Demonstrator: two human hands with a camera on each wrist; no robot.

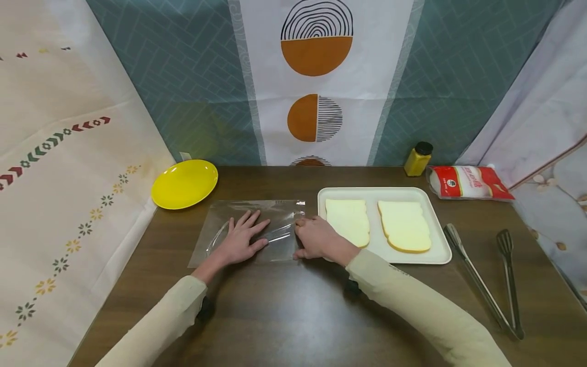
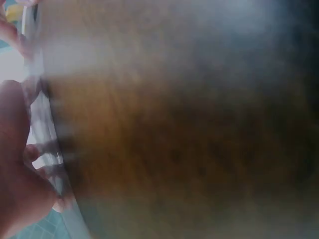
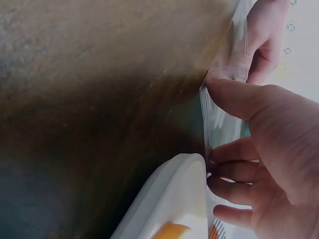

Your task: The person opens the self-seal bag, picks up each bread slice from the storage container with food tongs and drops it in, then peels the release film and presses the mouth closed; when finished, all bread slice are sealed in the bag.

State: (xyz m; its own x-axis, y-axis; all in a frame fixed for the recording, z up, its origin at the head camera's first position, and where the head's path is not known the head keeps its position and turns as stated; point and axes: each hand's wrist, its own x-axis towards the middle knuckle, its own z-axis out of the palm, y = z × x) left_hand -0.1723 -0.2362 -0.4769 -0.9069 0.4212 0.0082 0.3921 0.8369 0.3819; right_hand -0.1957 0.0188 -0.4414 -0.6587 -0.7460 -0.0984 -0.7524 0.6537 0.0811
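A clear, shiny plastic sheet [image 1: 279,239] lies on the brown table, slightly wrinkled. My left hand [image 1: 242,239] rests on its left half, palm down with fingers spread. At the sheet's right edge is my right hand [image 1: 316,238], its fingertips touching the plastic. The right wrist view shows the right thumb [image 3: 232,94] well apart from the other fingers, along the edge of the plastic. Close beside that hand, a white tray [image 1: 373,193] carries two bread-like slices, a left slice [image 1: 348,219] and a right slice [image 1: 403,224]. The left wrist view is mostly blurred tabletop.
A yellow plate [image 1: 185,184] lies at the back left. Behind the tray's right corner stand a yellow bottle with a black cap [image 1: 419,159] and a red and white packet [image 1: 472,182]. Metal tongs [image 1: 481,283] lie spread on the right. Patterned cloths hang around the table.
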